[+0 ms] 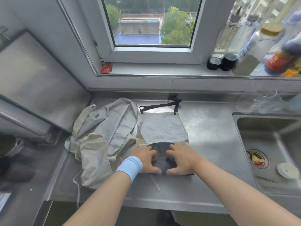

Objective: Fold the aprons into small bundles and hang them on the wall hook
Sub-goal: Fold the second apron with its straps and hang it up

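1. The crumpled apron [101, 139], beige, is lying in a loose heap on the left part of the steel counter [211, 136]. Its ties are trailing off toward the front edge.
2. A red packet [106, 68] is sitting at the left end of the window sill [146, 70], well behind the heap.
3. Your left hand [146, 159], with a blue wristband [130, 167] on the wrist, is curling its fingers into the dark panel [160, 154] and grasping it. The thumb is lying along the near edge.
4. The flat apron [162, 128] is lying spread on the counter centre, touching the heap's right edge. Its black neck strap [159, 106] is pointing toward the back wall, and its near end is carrying the dark panel under both your hands.
5. Your right hand [182, 160] is mirroring the left: fingers are curling onto the same dark panel and gripping it, with the thumb on the near edge.
6. Bottles [247, 62] are standing in a row at the sill's right end; they're blurred.
7. The sink [268, 144] is sitting right of the counter. Food scraps are lying in its drain strainer [257, 159], and a small white round piece [287, 172] is lying beside that.
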The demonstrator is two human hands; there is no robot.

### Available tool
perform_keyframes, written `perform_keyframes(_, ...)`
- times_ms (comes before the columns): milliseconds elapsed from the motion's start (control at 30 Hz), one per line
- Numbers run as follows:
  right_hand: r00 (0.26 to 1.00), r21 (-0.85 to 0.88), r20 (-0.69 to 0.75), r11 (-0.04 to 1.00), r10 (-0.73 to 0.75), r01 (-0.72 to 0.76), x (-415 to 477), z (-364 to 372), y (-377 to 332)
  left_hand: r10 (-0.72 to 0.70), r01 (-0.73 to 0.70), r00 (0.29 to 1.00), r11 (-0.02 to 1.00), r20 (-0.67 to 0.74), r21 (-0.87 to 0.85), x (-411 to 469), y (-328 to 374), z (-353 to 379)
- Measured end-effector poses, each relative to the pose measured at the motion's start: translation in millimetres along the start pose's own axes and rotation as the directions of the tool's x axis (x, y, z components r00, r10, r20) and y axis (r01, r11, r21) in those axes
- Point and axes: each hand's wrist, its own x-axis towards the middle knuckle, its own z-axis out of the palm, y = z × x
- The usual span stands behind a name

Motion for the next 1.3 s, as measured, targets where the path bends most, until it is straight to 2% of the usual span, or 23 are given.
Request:
perform_keyframes(67, 0.999, -0.073, 0.043, 0.997, -0.005, 0.008, -8.8, 9.8, -5.2, 0.025, -0.028, 0.999, 0.997, 0.042, 0.071, -9.6, -4.0, 14.9)
perform_keyframes(200, 0.995, -0.115, 0.061, 0.991, 0.076, -0.069, -16.2, 20.4, -10.7, 0.011, -0.012, 1.000, 0.996, 0.007, 0.089, -18.1, -8.2, 26.6)
perform_keyframes(333, 0.985, 0.041, 0.017, 0.984, 0.174, -0.174, -19.5, 1.8, -19.1, -0.095, 0.096, 0.995, 0.989, 0.014, -0.112, -24.7, -0.6, 8.5)
perform_keyframes(400, 0.966, 0.171, 0.069, 0.951, 0.248, -0.256, -22.3, -16.6, -16.1, -0.114, 0.121, 0.992, 0.972, 0.045, -0.202, -27.2, -0.8, -9.1)
perform_keyframes(500, 0.936, 0.390, 0.174, 0.852, 0.305, -0.350, -24.9, -47.0, -0.4, -0.142, 0.152, 0.988, 0.891, 0.056, -0.427, -25.6, -11.0, -32.6)
perform_keyframes(667, 0.896, 0.654, 0.241, 0.620, 0.374, -0.434, -22.3, -71.1, 40.9, -0.238, 0.133, 0.971, 0.662, -0.038, -0.738, -13.7, -26.6, -47.4)
perform_keyframes(733, 0.879, 0.716, 0.211, 0.545, 0.427, -0.437, -14.0, -69.9, 53.2, -0.304, 0.140, 0.951, 0.582, -0.055, -0.801, -5.7, -30.4, -44.1)
perform_keyframes(833, 0.832, 0.817, 0.070, 0.447, 0.550, -0.364, 7.8, -60.2, 61.3, -0.449, 0.147, 0.886, 0.514, -0.119, -0.845, 10.6, -35.9, -37.7)
perform_keyframes(900, 0.786, 0.847, -0.001, 0.418, 0.618, -0.328, 26.4, -52.3, 62.5, -0.525, 0.172, 0.830, 0.565, -0.190, -0.807, 23.4, -39.1, -37.5)
perform_keyframes(967, 0.760, 0.827, -0.045, 0.451, 0.649, -0.337, 43.5, -45.8, 62.2, -0.544, 0.226, 0.794, 0.679, -0.272, -0.698, 34.2, -37.5, -39.6)
perform_keyframes(1067, 0.759, 0.794, -0.058, 0.491, 0.648, -0.358, 66.7, -34.6, 66.3, -0.474, 0.366, 0.769, 0.876, -0.429, -0.313, 46.0, -30.5, -40.6)
perform_keyframes(1100, 0.762, 0.786, -0.059, 0.501, 0.645, -0.363, 72.6, -30.6, 68.1, -0.409, 0.363, 0.789, 0.912, -0.458, -0.190, 50.4, -27.2, -39.6)
perform_keyframes(1167, 0.757, 0.773, -0.061, 0.511, 0.650, -0.376, 82.7, -23.8, 71.0, -0.235, 0.238, 0.872, 0.970, -0.430, -0.046, 62.1, -20.1, -35.7)
perform_keyframes(1233, 0.749, 0.767, -0.092, 0.526, 0.657, -0.368, 90.4, -18.7, 71.6, -0.103, 0.121, 0.937, 0.992, -0.333, 0.034, 74.3, -12.8, -28.6)
perform_keyframes(1300, 0.735, 0.724, -0.154, 0.582, 0.660, -0.371, 95.9, -15.1, 69.7, -0.080, 0.094, 0.967, 0.995, -0.241, 0.045, 85.7, -9.1, -19.2)
